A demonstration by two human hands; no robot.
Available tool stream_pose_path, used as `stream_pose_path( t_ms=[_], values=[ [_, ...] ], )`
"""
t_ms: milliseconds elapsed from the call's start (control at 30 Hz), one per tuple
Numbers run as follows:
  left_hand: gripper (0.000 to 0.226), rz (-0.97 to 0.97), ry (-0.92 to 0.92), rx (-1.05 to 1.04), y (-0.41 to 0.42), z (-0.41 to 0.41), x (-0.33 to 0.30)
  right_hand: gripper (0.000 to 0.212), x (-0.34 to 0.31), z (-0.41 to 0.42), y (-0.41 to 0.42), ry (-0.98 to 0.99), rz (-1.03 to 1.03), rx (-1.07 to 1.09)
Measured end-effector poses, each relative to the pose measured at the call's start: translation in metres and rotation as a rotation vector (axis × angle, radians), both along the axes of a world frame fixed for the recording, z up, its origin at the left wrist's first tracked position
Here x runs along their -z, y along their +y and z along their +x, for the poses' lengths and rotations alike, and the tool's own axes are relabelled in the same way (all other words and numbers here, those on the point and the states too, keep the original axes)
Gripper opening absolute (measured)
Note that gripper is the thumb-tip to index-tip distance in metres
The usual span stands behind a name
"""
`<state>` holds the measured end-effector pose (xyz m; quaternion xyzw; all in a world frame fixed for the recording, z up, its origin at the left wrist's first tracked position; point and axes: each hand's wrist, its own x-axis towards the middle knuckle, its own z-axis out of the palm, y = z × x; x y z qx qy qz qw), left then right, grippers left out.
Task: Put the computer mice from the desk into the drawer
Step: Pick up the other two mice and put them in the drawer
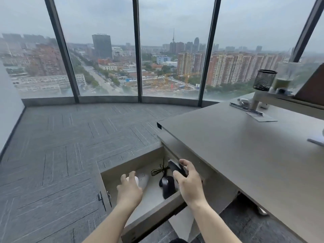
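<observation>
Open drawer point(122, 168) under desk point(245, 146): contains wired black mouse point(167, 187), second white mouse point(144, 179). Left hand point(128, 190) grips white mouse point(132, 180); right hand point(190, 185) grips dark mouse point(177, 168), both over drawer

Counter point(245, 155): matt grey-brown laminate, smooth. Drawer point(154, 213): same finish, paler inside. Black mouse point(167, 187) and white mouse point(134, 180): smooth plastic (slight sheen). Pen cup point(264, 79): black metal mesh. Floor point(70, 146): coarse grey carpet.
</observation>
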<state>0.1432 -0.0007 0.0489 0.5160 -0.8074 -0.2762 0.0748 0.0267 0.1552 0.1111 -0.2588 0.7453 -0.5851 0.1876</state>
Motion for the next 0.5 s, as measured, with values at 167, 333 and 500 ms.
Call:
stream_pose_path(
  t_ms=[167,333,500],
  values=[
    [0.065,0.057,-0.149,-0.037,-0.015,0.000,0.033,0.044,0.062,0.017,-0.059,0.044,0.360,-0.088],
    [0.057,0.186,-0.252,-0.092,-0.032,-0.002,0.054,0.041,0.098,0.020,-0.103,0.212,0.717,-0.222],
    [0.060,0.256,-0.337,-0.043,-0.039,-0.001,0.064,0.044,0.117,0.019,-0.123,0.306,0.950,-0.327]
  ],
)
